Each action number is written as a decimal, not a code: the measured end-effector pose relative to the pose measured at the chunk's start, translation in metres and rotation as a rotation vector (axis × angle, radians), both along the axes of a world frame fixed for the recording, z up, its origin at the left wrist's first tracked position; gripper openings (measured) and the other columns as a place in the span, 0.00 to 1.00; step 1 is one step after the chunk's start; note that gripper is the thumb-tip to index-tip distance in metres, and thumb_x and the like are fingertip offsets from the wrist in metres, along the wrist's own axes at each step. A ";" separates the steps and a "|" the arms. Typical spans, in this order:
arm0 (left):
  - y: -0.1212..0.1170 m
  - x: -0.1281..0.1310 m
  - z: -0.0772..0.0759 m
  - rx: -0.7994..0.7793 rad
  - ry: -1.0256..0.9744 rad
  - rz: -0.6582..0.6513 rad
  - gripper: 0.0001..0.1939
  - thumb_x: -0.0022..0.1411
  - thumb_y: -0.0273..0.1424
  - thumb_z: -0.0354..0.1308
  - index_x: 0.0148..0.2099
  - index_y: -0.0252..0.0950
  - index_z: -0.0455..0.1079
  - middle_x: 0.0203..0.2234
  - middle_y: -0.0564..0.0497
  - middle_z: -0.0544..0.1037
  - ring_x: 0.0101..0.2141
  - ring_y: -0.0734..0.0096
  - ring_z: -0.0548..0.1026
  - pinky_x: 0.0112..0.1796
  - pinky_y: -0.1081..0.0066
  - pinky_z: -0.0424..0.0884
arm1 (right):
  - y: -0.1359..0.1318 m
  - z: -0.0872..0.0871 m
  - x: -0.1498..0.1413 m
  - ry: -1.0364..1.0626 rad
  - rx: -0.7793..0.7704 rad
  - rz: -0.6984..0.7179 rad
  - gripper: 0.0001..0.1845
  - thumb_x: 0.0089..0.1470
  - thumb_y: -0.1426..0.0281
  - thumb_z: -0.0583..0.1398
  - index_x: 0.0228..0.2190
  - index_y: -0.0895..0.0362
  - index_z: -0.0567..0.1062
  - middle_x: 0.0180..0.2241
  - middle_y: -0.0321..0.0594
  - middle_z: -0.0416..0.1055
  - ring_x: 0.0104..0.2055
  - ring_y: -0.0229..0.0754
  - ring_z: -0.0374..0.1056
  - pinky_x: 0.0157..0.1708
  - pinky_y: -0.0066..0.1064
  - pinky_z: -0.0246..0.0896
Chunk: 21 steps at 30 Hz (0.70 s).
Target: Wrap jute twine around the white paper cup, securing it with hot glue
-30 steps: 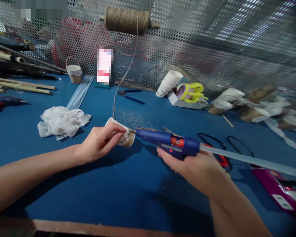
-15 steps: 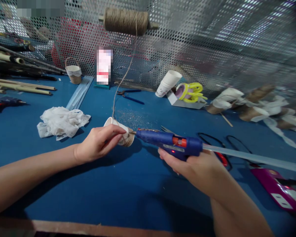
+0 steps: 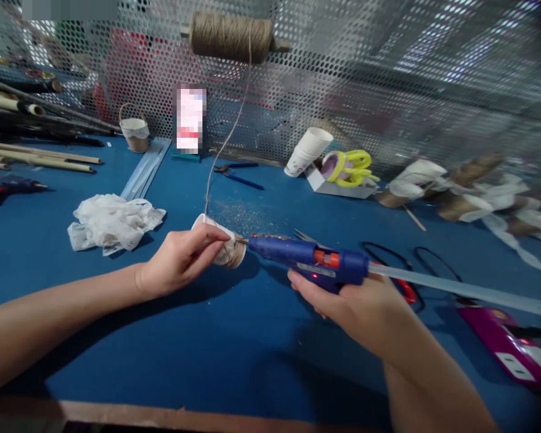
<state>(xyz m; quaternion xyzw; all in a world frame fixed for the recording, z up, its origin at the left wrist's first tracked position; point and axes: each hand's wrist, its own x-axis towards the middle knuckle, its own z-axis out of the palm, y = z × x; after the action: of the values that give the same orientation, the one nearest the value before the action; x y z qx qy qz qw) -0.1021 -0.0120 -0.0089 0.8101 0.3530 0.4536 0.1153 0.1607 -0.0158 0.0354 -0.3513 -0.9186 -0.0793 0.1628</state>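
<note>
No text, brand or number can be read. The blue glue gun [image 3: 284, 251] in the right hand [image 3: 365, 307] carries 1 pale label [image 3: 316, 270], just above the gripping fingers, its print too small to make out. Beyond that grip, the stacked paper cups [image 3: 309, 147] bear dark marks [image 3: 294, 163], also illegible. Farther back and left of it, the phone screen [image 3: 189, 117] is pixelated.
</note>
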 end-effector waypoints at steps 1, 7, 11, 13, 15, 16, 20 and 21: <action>0.000 0.000 0.000 -0.033 -0.016 0.008 0.06 0.63 0.24 0.47 0.42 0.31 0.64 0.20 0.56 0.71 0.18 0.81 0.67 0.21 0.81 0.63 | -0.001 -0.001 0.000 -0.038 0.060 0.029 0.19 0.52 0.77 0.50 0.34 0.49 0.79 0.18 0.36 0.72 0.17 0.39 0.63 0.20 0.30 0.56; -0.001 0.001 -0.001 -0.211 -0.089 0.057 0.09 0.64 0.29 0.46 0.41 0.31 0.66 0.24 0.50 0.74 0.22 0.77 0.70 0.22 0.78 0.64 | -0.002 0.011 -0.010 -0.201 0.365 0.178 0.24 0.54 0.81 0.45 0.28 0.54 0.79 0.15 0.39 0.69 0.19 0.41 0.66 0.20 0.30 0.56; 0.001 0.003 -0.002 -0.316 -0.146 0.063 0.09 0.64 0.31 0.47 0.40 0.32 0.66 0.26 0.49 0.75 0.24 0.76 0.71 0.25 0.76 0.67 | -0.006 0.018 -0.018 -0.124 0.306 0.168 0.27 0.58 0.78 0.42 0.24 0.54 0.78 0.12 0.37 0.63 0.18 0.41 0.65 0.17 0.30 0.54; 0.001 0.003 -0.003 -0.359 -0.165 0.076 0.10 0.64 0.32 0.47 0.41 0.32 0.66 0.26 0.50 0.75 0.24 0.75 0.70 0.25 0.76 0.67 | -0.008 0.021 -0.021 -0.035 0.215 0.115 0.27 0.60 0.73 0.42 0.22 0.54 0.76 0.12 0.37 0.63 0.18 0.40 0.64 0.17 0.30 0.54; 0.002 0.003 -0.003 -0.392 -0.179 0.088 0.11 0.64 0.33 0.47 0.41 0.32 0.66 0.25 0.50 0.74 0.24 0.75 0.70 0.24 0.76 0.66 | -0.009 0.023 -0.024 0.055 0.103 0.037 0.26 0.60 0.68 0.43 0.21 0.54 0.75 0.13 0.38 0.63 0.17 0.39 0.63 0.17 0.30 0.55; 0.002 0.002 -0.004 -0.405 -0.184 0.090 0.11 0.64 0.34 0.48 0.41 0.33 0.66 0.25 0.50 0.74 0.24 0.75 0.70 0.24 0.77 0.66 | -0.009 0.024 -0.026 0.093 0.046 0.005 0.25 0.60 0.66 0.44 0.20 0.54 0.74 0.13 0.38 0.63 0.17 0.39 0.62 0.16 0.30 0.55; 0.001 0.002 -0.005 -0.438 -0.194 0.092 0.11 0.65 0.34 0.48 0.42 0.33 0.66 0.25 0.51 0.74 0.25 0.75 0.70 0.25 0.77 0.67 | -0.009 0.025 -0.028 0.190 -0.115 -0.034 0.21 0.57 0.64 0.47 0.19 0.52 0.72 0.14 0.36 0.63 0.15 0.38 0.60 0.17 0.30 0.57; 0.001 0.002 -0.005 -0.442 -0.195 0.092 0.11 0.65 0.34 0.48 0.42 0.33 0.66 0.25 0.51 0.74 0.24 0.75 0.70 0.25 0.77 0.67 | -0.009 0.025 -0.029 0.200 -0.137 -0.032 0.20 0.57 0.65 0.47 0.19 0.52 0.72 0.14 0.36 0.63 0.15 0.38 0.60 0.18 0.30 0.58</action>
<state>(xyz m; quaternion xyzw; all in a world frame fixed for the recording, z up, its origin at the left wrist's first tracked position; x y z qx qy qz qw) -0.0998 -0.0109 -0.0134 0.7006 0.4674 0.4464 0.3023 0.1322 -0.0243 0.0606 -0.3823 -0.8953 0.0163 0.2282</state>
